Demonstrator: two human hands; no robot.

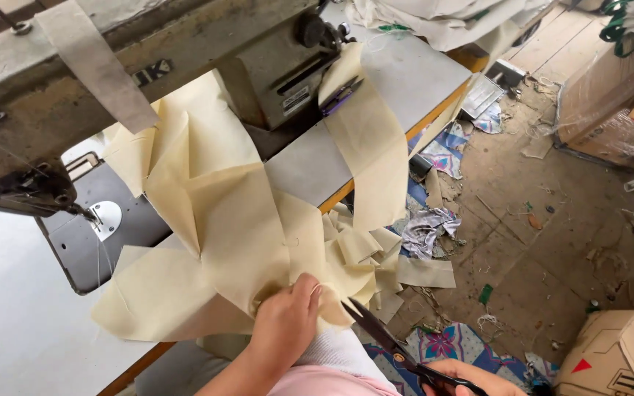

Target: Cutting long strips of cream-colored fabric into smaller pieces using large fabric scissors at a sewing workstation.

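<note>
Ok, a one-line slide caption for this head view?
At a sewing machine, the left hand pinches cream fabric while the right hand brings scissors to it.

cloth strips (214, 242): cream, long, folded and creased, heaped over the sewing table's edge, loose ends hanging toward the floor, one end bunched at the near edge | scissors (387, 341): black blades, open, tips pointing at the bunched cloth end, just beside it
</note>
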